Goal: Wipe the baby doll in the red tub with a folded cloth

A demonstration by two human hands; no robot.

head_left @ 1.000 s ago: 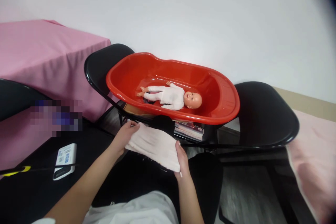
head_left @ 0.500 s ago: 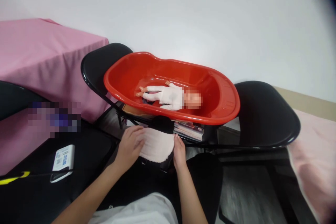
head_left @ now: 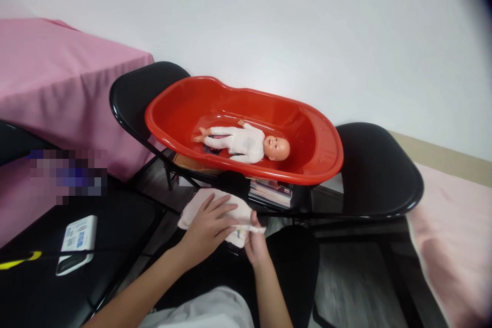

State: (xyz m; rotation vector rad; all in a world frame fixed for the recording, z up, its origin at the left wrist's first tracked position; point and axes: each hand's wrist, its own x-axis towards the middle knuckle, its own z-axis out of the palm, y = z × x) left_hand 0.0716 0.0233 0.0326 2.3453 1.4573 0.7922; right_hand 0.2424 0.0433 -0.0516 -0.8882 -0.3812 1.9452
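Observation:
A small white cloth [head_left: 244, 206] is stretched between my hands above my lap, its near right edge turned over to show a little coloured mark. My left hand [head_left: 209, 223] lies across the cloth with its fingers outstretched and spread. The right-hand edge of the cloth is pinched by my right hand [head_left: 257, 243], thumb upward. Beyond them stands a red baby bathtub [head_left: 326, 148]. A baby doll [head_left: 246, 143] in white clothing lies on its back inside, head to the right and bare feet to the left.
Black chairs [head_left: 378, 169] support the tub at both ends. Books [head_left: 271, 195] sit beneath it. On the black seat at left rests a white device [head_left: 79, 241], near a yellow strap [head_left: 19, 261]. Pink cloth covers a table [head_left: 77, 61] at left; paler pink fabric [head_left: 453, 225] hangs at right.
My left hand has slid over the top of the cloth, fingers now spread across it. The cloth's near right edge has been folded over at my right hand. The view has shifted slightly.

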